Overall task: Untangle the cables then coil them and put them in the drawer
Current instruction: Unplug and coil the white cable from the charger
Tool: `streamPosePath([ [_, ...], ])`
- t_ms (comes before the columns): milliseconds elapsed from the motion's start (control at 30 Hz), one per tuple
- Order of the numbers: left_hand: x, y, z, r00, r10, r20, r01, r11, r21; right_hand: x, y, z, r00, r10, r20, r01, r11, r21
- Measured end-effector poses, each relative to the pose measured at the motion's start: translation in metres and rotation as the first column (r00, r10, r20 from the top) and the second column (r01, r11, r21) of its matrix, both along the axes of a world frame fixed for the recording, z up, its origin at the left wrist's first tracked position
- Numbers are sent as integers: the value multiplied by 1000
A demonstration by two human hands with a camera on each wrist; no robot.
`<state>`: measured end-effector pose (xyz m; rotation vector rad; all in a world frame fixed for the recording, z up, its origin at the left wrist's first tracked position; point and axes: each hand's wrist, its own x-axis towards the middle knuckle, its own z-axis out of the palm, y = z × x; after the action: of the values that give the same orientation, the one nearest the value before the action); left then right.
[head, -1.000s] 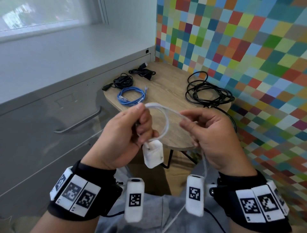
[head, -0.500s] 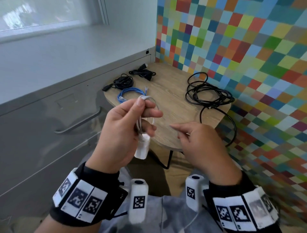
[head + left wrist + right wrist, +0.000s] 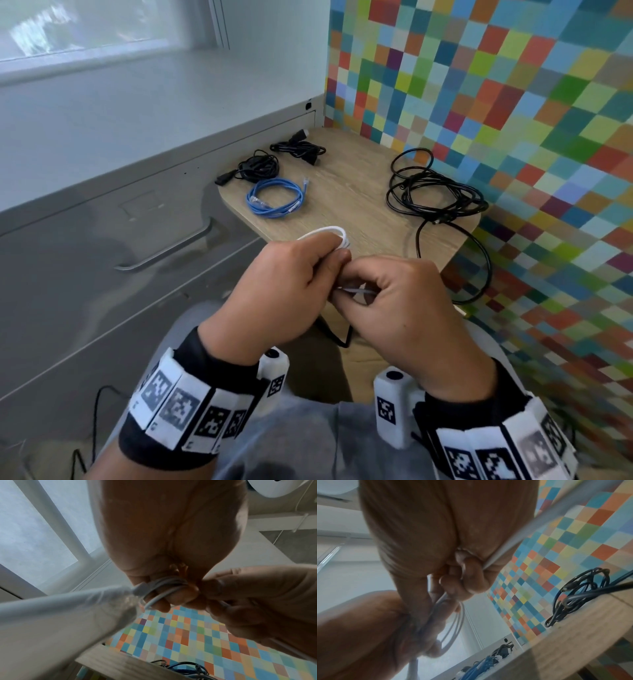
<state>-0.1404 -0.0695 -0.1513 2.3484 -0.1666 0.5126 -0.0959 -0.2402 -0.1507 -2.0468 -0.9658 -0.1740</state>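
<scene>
- Handling, as a judgement: white cable is looking light, thin and springy, so the loops are likely wanting to spring open unless they are being pinched where the strands cross; the smooth sheath may be slipping under a loose hold.
- Best hold, as a judgement: the gathered side of the coil, where all turns are bunching together, is seeming the safest place, and not the plug ends.
- Left hand is curling its fingers round that bunch, with several turns sitting stacked against the fingers in the left wrist view.
- Right hand is pinching a loose strand of the same cable between thumb and fingers, touching the left hand; the strand is running out taut past the palm in the right wrist view.
- Coil is arching as a small white loop above the left knuckles, in the air just at the near edge of the wooden table.
- Blue cable is lying coiled on the table's left part, with two black bundles beyond it.
- Loose black cable is sprawling on the right, one loop drooping over the table's near-right edge.
- Drawer in the grey cabinet on the left is sitting shut.
</scene>
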Motion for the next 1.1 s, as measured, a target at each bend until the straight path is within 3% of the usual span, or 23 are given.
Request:
streamPosePath([
  [233, -1, 16, -4, 972, 6, -234, 23, 993, 119, 6, -11, 0, 953, 97, -288, -114, 993, -43],
  [367, -5, 21, 2, 934, 10, -356, 39, 991, 130, 8, -17, 4, 934, 70, -350, -141, 973, -182],
  [467, -8, 29, 7, 934, 24, -357, 35, 987, 156, 5, -16, 5, 926, 81, -368, -179, 954, -239],
  [600, -12, 32, 15, 920, 14, -391, 54, 985, 164, 7, -11, 5, 972, 53, -227, -119, 951, -287],
  [667, -14, 35, 16, 922, 10, -388, 58, 985, 163, 10, -13, 6, 979, -4, -203, -40, 977, -211],
  [733, -13, 40, 17, 935, 62, -349, -12, 990, 142, 10, -16, 8, 966, -15, -258, 20, 1000, 18],
  [833, -10, 43, 13, 943, 165, -290, -133, 983, 127, 10, -20, 18, 958, 6, -286, 86, 948, 307],
  [1000, -8, 50, 15, 929, 290, -230, -277, 957, 89, 21, -26, 15, 948, 22, -319, 144, 860, 490],
  [1100, -8, 59, 16, 920, 335, -205, -342, 940, 1, 21, -27, 13, 941, -10, -339, 157, 900, 407],
])
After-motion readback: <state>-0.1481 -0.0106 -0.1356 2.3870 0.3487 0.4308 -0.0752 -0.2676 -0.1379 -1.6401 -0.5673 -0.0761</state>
